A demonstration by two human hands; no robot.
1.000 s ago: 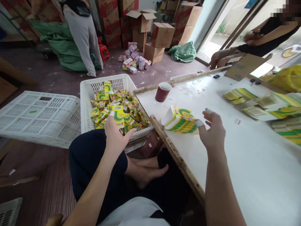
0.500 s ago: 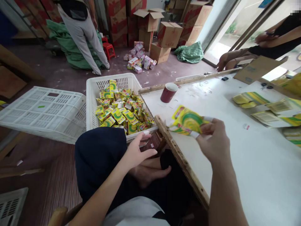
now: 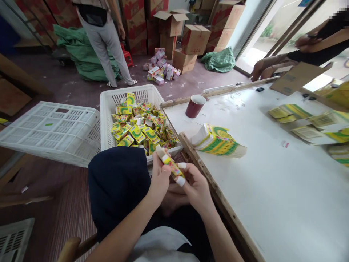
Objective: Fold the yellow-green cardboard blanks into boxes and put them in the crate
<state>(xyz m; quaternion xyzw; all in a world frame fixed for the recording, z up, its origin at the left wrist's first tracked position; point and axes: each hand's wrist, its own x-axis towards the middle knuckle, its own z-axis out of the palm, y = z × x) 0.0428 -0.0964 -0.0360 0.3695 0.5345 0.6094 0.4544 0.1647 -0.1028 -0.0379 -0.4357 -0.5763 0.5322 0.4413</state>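
Note:
Above my lap, a small yellow carton is held between both hands, its white end flap sticking out at the upper left. My left hand is closed on the flap end. Fingers of my right hand, with white wraps on the tips, pinch the other end. On the table's near left corner lies a stack of flattened yellow-green cartons, just beyond my right hand. Past my knee stands a white plastic crate heaped with small yellow cartons.
A dark red mug stands at the table's left edge. More flat cartons lie at the right. An upturned white crate is at the left. One person stands behind; another sits at right. Cardboard boxes fill the back.
My right hand has moved left from the table stack, bringing a carton to my left hand, which has closed on it. The standing person has shifted a little right.

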